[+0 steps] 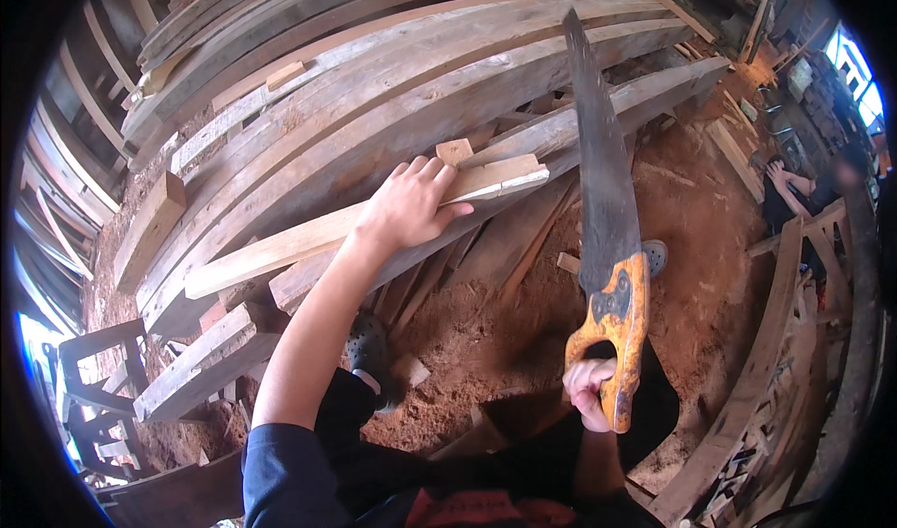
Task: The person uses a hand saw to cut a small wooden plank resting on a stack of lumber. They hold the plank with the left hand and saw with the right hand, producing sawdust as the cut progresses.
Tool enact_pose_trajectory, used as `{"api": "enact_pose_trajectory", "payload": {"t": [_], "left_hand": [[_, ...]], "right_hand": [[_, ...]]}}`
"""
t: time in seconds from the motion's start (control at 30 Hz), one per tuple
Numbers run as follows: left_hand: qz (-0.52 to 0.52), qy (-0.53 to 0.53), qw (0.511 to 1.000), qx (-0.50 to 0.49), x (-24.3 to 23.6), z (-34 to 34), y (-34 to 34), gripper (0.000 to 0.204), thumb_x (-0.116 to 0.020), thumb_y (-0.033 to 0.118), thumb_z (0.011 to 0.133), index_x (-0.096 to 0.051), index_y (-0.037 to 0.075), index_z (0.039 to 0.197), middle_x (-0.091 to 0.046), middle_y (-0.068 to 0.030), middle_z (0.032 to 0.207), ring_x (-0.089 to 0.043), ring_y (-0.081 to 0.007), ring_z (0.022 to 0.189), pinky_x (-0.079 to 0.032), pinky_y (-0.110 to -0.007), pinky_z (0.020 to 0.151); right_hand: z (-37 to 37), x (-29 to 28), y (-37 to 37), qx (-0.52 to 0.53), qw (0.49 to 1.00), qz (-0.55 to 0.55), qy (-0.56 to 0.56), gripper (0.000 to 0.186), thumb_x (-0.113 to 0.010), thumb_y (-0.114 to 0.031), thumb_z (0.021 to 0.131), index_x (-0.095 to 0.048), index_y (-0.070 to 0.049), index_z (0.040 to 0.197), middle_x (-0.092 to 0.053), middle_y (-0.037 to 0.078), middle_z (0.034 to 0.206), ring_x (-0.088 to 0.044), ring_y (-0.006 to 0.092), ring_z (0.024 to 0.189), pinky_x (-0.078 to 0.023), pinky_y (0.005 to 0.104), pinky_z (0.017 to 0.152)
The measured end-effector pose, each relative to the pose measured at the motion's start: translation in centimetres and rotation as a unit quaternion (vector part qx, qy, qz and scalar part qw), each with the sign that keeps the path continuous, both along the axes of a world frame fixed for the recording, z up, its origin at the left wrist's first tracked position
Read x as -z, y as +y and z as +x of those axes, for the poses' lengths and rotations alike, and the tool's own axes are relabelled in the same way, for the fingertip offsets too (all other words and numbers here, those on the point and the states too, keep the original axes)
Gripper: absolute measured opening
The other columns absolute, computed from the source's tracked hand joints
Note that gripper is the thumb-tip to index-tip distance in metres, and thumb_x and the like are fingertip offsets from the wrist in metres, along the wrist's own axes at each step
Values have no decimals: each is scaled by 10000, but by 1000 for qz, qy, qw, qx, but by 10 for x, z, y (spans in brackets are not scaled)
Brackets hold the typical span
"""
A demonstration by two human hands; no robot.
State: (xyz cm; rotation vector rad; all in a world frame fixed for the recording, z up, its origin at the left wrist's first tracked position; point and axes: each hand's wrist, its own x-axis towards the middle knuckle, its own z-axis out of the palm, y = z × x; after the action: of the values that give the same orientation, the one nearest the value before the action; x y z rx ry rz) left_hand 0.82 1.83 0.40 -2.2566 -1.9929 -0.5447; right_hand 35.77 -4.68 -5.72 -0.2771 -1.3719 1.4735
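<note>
My left hand (408, 201) rests over a pale squared length of wood (280, 250), fingers curled across its far side and thumb along the near side. The piece lies slantwise on top of a weathered grey beam (645, 93). Just beyond my fingers sits a small wood block (455, 150). Closed around the yellow, worn handle of a handsaw (605, 182) is my right hand (590, 390). The saw's dark blade points up and away, held to the right of the wood's end and apart from it.
Long beams (411, 89) lie stacked across the far side. A short thick timber (210, 360) juts out at the left. Reddish sawdust covers the floor (691, 210), near my shoe (369, 346). To the right, another person (794, 187) is near a wooden frame (761, 360).
</note>
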Motion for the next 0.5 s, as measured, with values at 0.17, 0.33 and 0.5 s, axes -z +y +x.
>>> {"api": "enact_pose_trajectory", "payload": {"t": [0.17, 0.33, 0.5], "left_hand": [[9, 0, 1000, 3, 5, -3, 0, 556, -572, 480, 894, -558, -9, 1159, -585, -207, 1054, -560, -378, 1032, -455, -457, 893], [5, -13, 1000, 4, 3, -3, 0, 555, -569, 485, 894, -561, -8, 1149, -579, -203, 1074, -557, -377, 1036, -455, -455, 898], [0, -4, 1000, 19, 2, -6, 2, 529, -560, 475, 903, -557, -8, 1119, -581, -193, 1079, -556, -362, 1044, -449, -446, 921]], "right_hand": [[-46, 2, 18, -102, 991, -4, 86, 263, -715, 28, 792, -503, -36, 934, -522, 42, 706, -506, 168, 594, -437, 328, 570], [-78, -4, 30, -92, 992, -34, 73, 244, -722, 46, 782, -498, -22, 852, -525, 42, 649, -519, 153, 558, -446, 306, 548], [-88, 2, 42, -104, 990, -51, 74, 236, -710, 32, 806, -486, -30, 848, -504, 32, 642, -514, 139, 543, -452, 294, 538]]}}
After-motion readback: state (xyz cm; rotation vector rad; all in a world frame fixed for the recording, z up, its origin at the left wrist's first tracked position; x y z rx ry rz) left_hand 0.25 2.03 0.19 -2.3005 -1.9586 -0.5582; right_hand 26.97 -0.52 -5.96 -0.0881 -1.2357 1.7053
